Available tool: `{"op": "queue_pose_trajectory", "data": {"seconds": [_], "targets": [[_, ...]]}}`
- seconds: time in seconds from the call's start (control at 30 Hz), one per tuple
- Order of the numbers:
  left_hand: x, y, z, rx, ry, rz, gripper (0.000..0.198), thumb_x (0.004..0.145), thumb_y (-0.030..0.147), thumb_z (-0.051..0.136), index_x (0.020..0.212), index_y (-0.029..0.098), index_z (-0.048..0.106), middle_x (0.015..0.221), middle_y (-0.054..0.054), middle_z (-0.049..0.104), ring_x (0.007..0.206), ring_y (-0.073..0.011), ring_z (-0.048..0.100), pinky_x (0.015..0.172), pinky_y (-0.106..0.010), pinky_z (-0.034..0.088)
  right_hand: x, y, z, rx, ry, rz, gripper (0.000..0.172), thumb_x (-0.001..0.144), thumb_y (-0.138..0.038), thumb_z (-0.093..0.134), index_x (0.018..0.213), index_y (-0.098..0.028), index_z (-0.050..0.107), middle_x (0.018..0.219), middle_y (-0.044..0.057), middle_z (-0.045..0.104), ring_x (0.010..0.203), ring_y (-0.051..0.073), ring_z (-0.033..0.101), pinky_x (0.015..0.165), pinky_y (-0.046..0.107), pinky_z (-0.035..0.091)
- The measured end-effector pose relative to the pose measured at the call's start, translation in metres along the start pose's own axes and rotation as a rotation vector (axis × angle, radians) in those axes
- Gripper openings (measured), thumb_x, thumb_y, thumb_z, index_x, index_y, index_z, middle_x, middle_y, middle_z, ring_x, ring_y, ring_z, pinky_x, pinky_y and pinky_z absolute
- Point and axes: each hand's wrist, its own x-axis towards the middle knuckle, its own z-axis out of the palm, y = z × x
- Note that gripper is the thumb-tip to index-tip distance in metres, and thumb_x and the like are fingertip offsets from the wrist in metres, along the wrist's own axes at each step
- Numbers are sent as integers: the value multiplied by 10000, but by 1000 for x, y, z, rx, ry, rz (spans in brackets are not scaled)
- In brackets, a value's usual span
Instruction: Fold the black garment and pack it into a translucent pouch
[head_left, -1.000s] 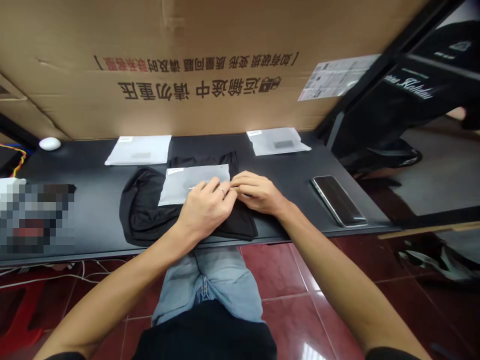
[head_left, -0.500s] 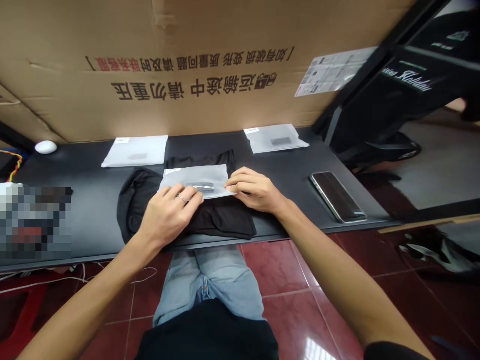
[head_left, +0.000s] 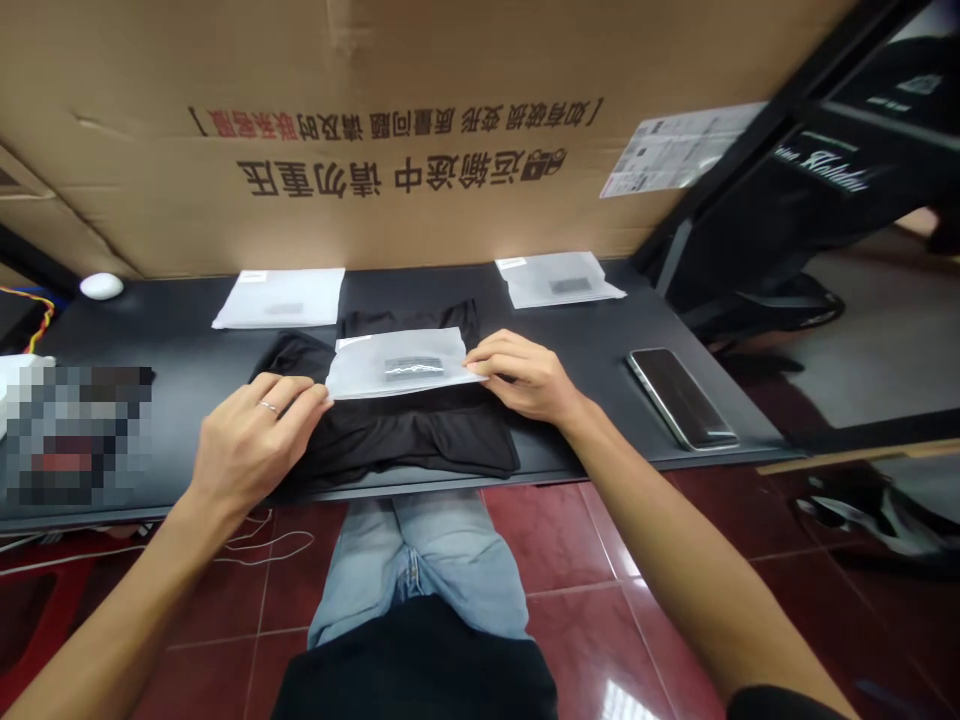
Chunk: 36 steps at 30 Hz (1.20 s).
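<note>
The left hand (head_left: 251,440) is released, its loosely spread fingers just beside the left edge of a translucent frosted plastic bag (head_left: 401,363) lying flat on a folded black fabric garment (head_left: 405,440). The right hand's (head_left: 525,378) curled fingers rest on the bag's right end, gripping or only pressing, I cannot tell. Right of them lies a dark glass smartphone (head_left: 681,398).
</note>
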Motion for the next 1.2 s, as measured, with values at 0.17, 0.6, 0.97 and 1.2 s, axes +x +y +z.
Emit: {"op": "queue_pose_trajectory", "data": {"seconds": [0.17,0.6,0.97,1.2], "targets": [[4,7,1,-85,35,-103,182,1016,347,793,1154,242,740,1144,-66,813,980,-255,771,781,-383,569,0,-4,1,63,42,110,105,1062,-187,725,1009,-262,776,1113,72,861,955,216,823,860,373,665],[42,35,8,-381,-62,-283,132,1081,292,618,994,253,709,1047,-32,801,988,-218,741,853,-354,573,5,-11,-7,70,17,190,92,1043,-282,749,1113,-240,791,1160,108,856,1025,250,833,940,406,679],[62,39,5,-415,-54,-344,129,1095,315,578,1030,232,653,1029,-40,748,911,-201,714,742,-343,488,51,-112,21,-375,-193,-52,385,1074,-55,567,1391,-191,738,1296,133,841,1211,283,811,1069,414,681],[58,43,4,-465,-154,-487,158,1071,400,593,1012,255,617,963,-39,757,811,-224,712,705,-364,467,65,-105,56,-776,-584,139,394,1084,-54,546,1461,-47,662,1180,214,838,982,321,836,854,414,688]]}}
